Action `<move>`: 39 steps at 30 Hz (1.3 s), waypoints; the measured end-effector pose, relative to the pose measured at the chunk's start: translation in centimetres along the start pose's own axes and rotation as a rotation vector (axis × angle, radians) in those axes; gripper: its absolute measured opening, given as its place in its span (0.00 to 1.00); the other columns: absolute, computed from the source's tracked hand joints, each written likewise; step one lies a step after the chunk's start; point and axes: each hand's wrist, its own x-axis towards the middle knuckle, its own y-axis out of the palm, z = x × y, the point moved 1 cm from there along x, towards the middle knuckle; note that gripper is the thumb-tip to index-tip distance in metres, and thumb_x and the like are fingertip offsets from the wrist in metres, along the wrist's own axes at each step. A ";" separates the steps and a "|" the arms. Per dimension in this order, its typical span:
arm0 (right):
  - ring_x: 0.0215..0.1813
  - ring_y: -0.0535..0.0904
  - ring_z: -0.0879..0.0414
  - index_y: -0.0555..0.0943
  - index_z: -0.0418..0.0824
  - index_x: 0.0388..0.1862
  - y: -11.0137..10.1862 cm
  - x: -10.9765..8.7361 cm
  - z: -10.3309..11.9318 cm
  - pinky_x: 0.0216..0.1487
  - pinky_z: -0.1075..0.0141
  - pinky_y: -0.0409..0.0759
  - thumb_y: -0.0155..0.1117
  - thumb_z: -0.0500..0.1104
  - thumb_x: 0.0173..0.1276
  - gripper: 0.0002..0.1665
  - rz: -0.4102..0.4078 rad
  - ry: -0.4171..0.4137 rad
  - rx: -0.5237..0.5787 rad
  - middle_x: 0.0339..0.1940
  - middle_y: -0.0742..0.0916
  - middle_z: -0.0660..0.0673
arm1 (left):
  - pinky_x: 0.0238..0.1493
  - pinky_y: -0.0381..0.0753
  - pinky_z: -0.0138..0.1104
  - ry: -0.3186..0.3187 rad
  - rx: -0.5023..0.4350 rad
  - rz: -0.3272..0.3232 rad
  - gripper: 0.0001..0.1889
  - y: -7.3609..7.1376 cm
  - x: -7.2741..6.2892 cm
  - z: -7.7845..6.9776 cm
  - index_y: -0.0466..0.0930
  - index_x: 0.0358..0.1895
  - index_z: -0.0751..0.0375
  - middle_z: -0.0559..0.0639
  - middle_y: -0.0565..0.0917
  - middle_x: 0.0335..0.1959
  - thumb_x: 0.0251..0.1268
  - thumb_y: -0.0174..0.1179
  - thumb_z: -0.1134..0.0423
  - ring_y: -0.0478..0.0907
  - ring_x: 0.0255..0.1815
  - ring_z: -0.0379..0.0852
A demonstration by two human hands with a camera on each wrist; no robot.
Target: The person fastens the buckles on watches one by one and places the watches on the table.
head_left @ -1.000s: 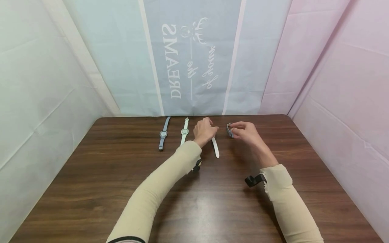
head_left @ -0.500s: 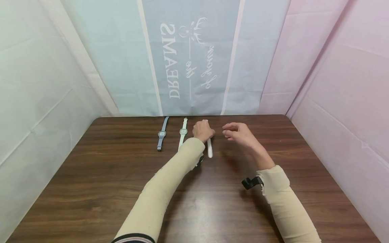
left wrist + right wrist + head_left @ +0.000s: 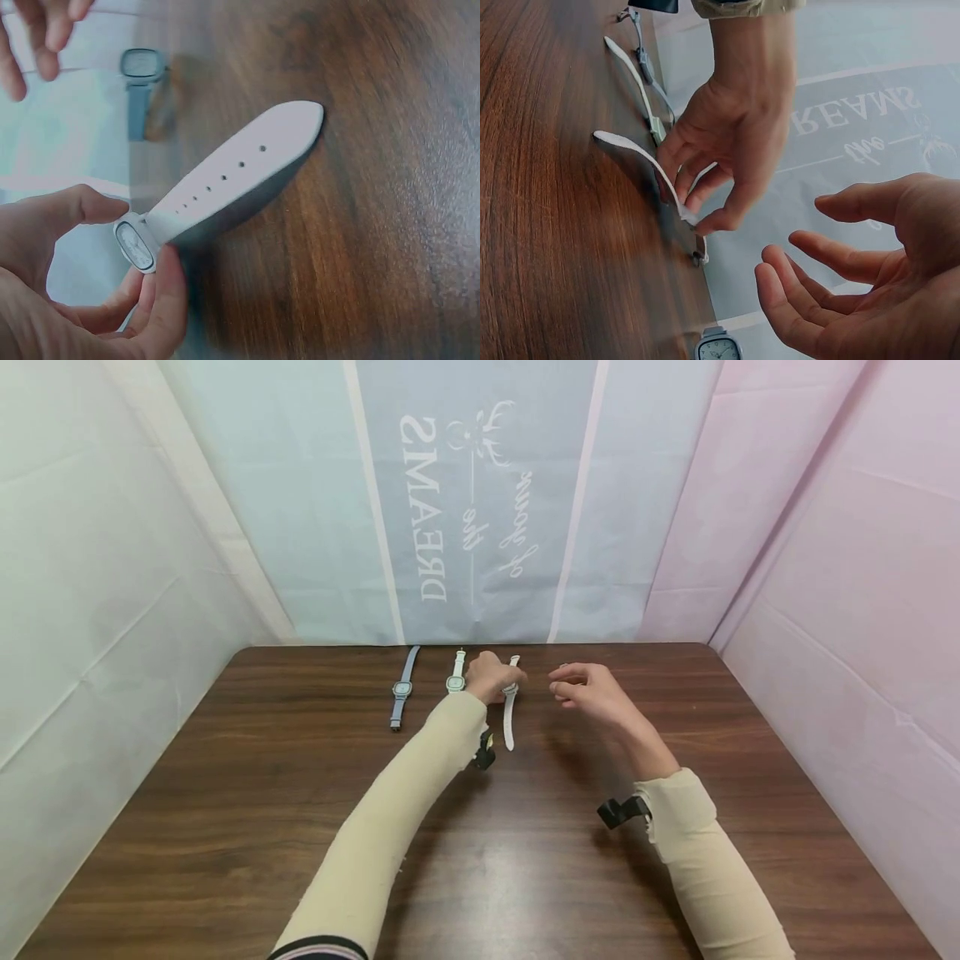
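Observation:
Thumb and fingers of my left hand (image 3: 491,677) pinch a white wristwatch by the sides of its case, plainest in the left wrist view. The holed strap (image 3: 225,176) of that white watch (image 3: 509,727) reaches out toward the near side of the table. My right hand (image 3: 596,692) hovers to the right with loosely bent fingers and nothing between them; in the right wrist view its palm (image 3: 922,255) faces up. A grey-blue watch (image 3: 142,64) lies beyond the right fingers, mostly hidden by them in the head view.
Left of the white watch lie a pale green watch (image 3: 455,683), partly behind the left arm, and a blue watch (image 3: 402,690), both laid lengthwise. The brown wooden table (image 3: 225,827) ends at a hanging printed cloth (image 3: 480,527).
My right hand has let go of the grey-blue watch and drawn slightly left. My left hand has shifted left with the white watch, whose strap has swung round to point nearly straight toward me.

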 end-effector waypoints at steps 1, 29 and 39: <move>0.49 0.85 0.51 0.79 0.27 0.63 0.0 0.0 0.1 0.54 0.58 0.88 0.59 0.38 0.77 0.21 0.002 -0.002 -0.006 0.56 0.84 0.27 | 0.31 0.90 0.38 -0.005 -0.046 0.007 0.17 -0.2 -0.1 0.0 0.81 0.39 0.62 0.54 0.82 0.36 0.56 0.76 0.56 0.88 0.27 0.51; 0.39 0.88 0.58 0.79 0.24 0.57 1.2 -1.7 3.6 0.50 0.56 0.90 0.61 0.41 0.78 0.21 0.259 0.010 0.096 0.42 0.90 0.38 | 0.51 0.89 0.37 0.042 -0.947 0.232 0.11 -3.4 -5.5 1.1 0.79 0.44 0.66 0.55 0.81 0.40 0.59 0.68 0.69 0.87 0.37 0.46; 0.43 0.90 0.55 0.73 0.20 0.66 1.8 -1.4 3.5 0.55 0.46 0.87 0.55 0.48 0.82 0.31 0.272 0.048 0.159 0.50 0.89 0.27 | 0.59 0.87 0.40 0.208 -1.132 0.229 0.09 -4.1 -8.6 1.8 0.74 0.46 0.61 0.52 0.83 0.41 0.68 0.63 0.71 0.88 0.39 0.45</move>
